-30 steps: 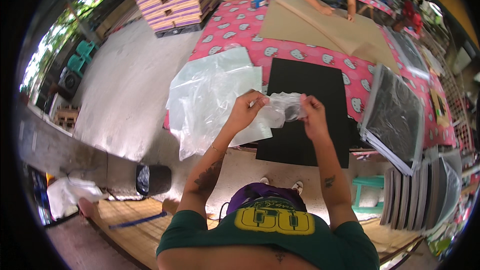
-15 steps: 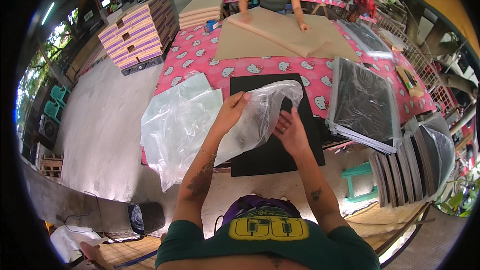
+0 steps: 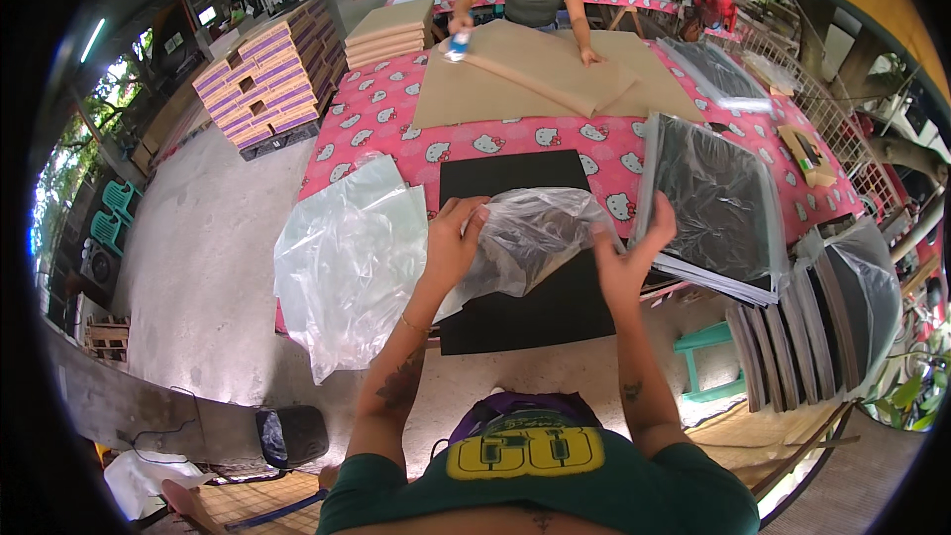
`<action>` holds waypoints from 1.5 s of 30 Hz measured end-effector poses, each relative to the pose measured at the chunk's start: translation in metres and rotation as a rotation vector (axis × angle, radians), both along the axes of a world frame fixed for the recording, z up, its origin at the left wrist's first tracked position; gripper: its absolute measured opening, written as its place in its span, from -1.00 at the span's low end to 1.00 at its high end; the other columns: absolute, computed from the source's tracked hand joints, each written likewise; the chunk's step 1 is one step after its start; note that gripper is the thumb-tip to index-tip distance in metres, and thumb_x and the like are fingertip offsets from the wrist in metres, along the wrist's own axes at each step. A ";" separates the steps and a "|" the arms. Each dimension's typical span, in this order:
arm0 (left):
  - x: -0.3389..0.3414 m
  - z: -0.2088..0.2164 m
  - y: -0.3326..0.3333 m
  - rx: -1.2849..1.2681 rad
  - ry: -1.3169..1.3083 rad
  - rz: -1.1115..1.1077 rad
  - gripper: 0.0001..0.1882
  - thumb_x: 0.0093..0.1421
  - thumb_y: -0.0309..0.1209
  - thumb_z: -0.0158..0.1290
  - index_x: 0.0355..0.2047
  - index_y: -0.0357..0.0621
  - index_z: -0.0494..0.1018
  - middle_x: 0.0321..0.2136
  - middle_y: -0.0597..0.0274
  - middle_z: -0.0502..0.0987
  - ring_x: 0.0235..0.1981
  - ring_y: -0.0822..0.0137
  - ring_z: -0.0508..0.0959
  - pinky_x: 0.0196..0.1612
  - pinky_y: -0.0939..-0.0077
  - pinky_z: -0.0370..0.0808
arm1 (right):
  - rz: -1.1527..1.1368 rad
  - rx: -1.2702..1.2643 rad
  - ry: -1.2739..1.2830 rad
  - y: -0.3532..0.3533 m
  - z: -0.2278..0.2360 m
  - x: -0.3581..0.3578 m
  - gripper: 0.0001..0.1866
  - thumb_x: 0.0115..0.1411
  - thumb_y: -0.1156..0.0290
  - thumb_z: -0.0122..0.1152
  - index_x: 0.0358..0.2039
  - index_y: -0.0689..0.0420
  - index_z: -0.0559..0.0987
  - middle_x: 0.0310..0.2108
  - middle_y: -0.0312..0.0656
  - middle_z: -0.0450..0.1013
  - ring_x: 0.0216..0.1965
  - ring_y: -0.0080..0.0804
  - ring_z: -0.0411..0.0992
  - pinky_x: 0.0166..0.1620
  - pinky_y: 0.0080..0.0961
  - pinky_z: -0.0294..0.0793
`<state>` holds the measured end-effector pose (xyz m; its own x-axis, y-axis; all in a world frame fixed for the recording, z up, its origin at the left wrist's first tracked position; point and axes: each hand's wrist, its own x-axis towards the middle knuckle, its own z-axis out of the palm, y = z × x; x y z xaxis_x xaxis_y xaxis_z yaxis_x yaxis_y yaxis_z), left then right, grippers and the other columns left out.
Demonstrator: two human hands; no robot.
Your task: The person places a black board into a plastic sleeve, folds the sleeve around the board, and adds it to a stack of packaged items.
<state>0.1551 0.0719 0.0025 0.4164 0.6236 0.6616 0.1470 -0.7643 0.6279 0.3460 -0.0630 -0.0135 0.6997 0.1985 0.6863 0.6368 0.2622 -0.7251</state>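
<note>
My left hand (image 3: 456,238) pinches one end of a clear plastic bag (image 3: 540,223), stretched crosswise over a black sheet of board (image 3: 515,322). At the bag's other end is my right hand (image 3: 631,243), fingers spread, its thumb against the plastic edge. The black board lies flat and juts past the near table edge. Left of it, a pile of clear plastic bags (image 3: 347,258) hangs partly over that edge. A stack of black boards in clear plastic (image 3: 708,203) sits just beyond my right hand.
Across the pink patterned table (image 3: 367,119), a co-worker (image 3: 535,0) handles brown paper (image 3: 634,89). Stacked boxes (image 3: 263,79) stand at the left. At the lower right are a green stool (image 3: 703,362) and bagged panels (image 3: 802,327). A cardboard box (image 3: 805,156) rests at the table's right.
My right hand has moved right, drawing the bag wider over the black board, and its fingers have spread. My left hand keeps its pinch. The co-worker now holds a small blue-and-white object.
</note>
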 end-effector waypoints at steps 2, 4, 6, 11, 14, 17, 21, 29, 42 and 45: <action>0.007 0.008 -0.012 0.091 0.117 0.014 -0.82 0.12 -0.49 0.05 -0.23 -0.14 0.51 -0.42 0.13 0.46 -0.43 0.14 0.47 -0.33 0.36 0.40 | 0.110 -0.267 -0.209 0.009 0.012 -0.003 -0.51 0.05 0.29 0.24 0.00 0.15 0.41 -0.21 -0.09 0.40 -0.16 -0.11 0.38 -0.08 -0.31 0.39; 0.012 0.006 -0.020 0.292 0.188 0.047 -0.78 0.12 -0.50 0.05 -0.19 -0.15 0.50 -0.36 0.13 0.48 -0.34 0.11 0.47 -0.26 0.31 0.40 | 0.219 -0.515 -0.427 0.025 0.031 -0.005 -0.46 0.04 0.23 0.23 0.02 0.18 0.40 -0.20 -0.01 0.40 -0.14 -0.05 0.38 -0.08 -0.32 0.38; 0.016 -0.001 -0.029 0.438 0.229 0.084 -0.74 0.11 -0.51 0.06 -0.16 -0.14 0.50 -0.31 0.13 0.48 -0.28 0.10 0.47 -0.22 0.27 0.40 | 0.517 -0.893 -0.322 0.039 0.030 0.020 -0.49 0.06 0.18 0.22 -0.04 0.21 0.43 -0.25 -0.02 0.43 -0.20 -0.12 0.41 -0.14 -0.38 0.39; 0.017 -0.027 -0.058 0.311 0.042 0.228 -0.77 0.08 -0.46 0.08 -0.21 -0.11 0.50 -0.34 0.16 0.47 -0.32 0.11 0.45 -0.19 0.20 0.40 | 0.921 -0.679 0.461 0.028 -0.056 0.024 -0.78 0.16 0.26 0.19 -0.31 0.14 0.48 -0.43 -0.34 0.43 -0.43 -0.56 0.40 -0.44 -0.58 0.35; 0.014 -0.057 -0.083 -0.116 0.288 0.062 -0.82 0.11 -0.43 0.07 -0.26 -0.18 0.49 -0.38 0.12 0.49 -0.38 0.05 0.47 -0.23 0.21 0.43 | 0.944 -0.189 0.934 0.025 -0.049 -0.015 -0.86 0.17 0.35 0.19 -0.33 0.08 0.43 -0.46 -0.41 0.38 -0.45 -0.63 0.37 -0.47 -0.66 0.32; -0.005 -0.099 -0.077 -0.130 0.376 0.044 -0.83 0.18 -0.37 0.05 -0.30 -0.21 0.47 -0.45 0.13 0.49 -0.46 0.17 0.50 -0.33 0.33 0.45 | 0.965 -0.104 1.048 0.010 -0.040 -0.010 -0.87 0.18 0.44 0.16 -0.30 0.04 0.39 -0.44 -0.39 0.38 -0.41 -0.62 0.38 -0.38 -0.64 0.38; 0.005 -0.040 -0.083 -0.679 -0.294 0.001 -0.75 0.24 -0.28 0.03 -0.39 -0.25 0.48 -0.50 0.26 0.50 -0.50 0.52 0.43 -0.45 0.58 0.37 | 1.089 -0.166 1.099 -0.009 -0.044 -0.050 -0.86 0.17 0.48 0.17 -0.30 0.03 0.39 -0.43 -0.38 0.39 -0.39 -0.61 0.41 -0.31 -0.61 0.45; -0.032 -0.043 -0.067 -0.309 0.027 0.179 -0.79 0.19 -0.37 0.06 -0.46 -0.31 0.43 -0.49 0.08 0.45 -0.53 0.25 0.43 -0.46 0.42 0.35 | 1.073 0.047 1.193 -0.031 -0.025 -0.088 -0.82 0.14 0.51 0.22 -0.32 0.06 0.39 -0.38 -0.32 0.44 -0.33 -0.55 0.46 -0.31 -0.63 0.49; -0.069 -0.041 -0.047 -0.315 0.090 0.227 -0.79 0.21 -0.38 0.01 -0.41 -0.32 0.46 -0.50 -0.04 0.45 -0.49 0.05 0.44 -0.43 0.35 0.35 | 1.013 0.084 1.197 -0.029 -0.049 -0.120 -0.77 0.14 0.54 0.21 -0.25 0.08 0.36 -0.40 -0.27 0.48 -0.34 -0.44 0.50 -0.20 -0.44 0.54; -0.070 -0.042 -0.041 -0.284 0.121 0.212 -0.82 0.22 -0.40 0.00 -0.38 -0.30 0.46 -0.49 0.03 0.47 -0.49 0.15 0.46 -0.43 0.40 0.36 | 1.009 0.096 1.214 -0.036 -0.048 -0.127 -0.75 0.13 0.55 0.21 -0.23 0.09 0.35 -0.42 -0.26 0.48 -0.33 -0.44 0.50 -0.20 -0.42 0.54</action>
<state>0.0851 0.0308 -0.0395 0.3231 0.8561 0.4034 0.3694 -0.5066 0.7790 0.2194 -0.0992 -0.0616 0.4316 0.8935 -0.1244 -0.7441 0.2746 -0.6090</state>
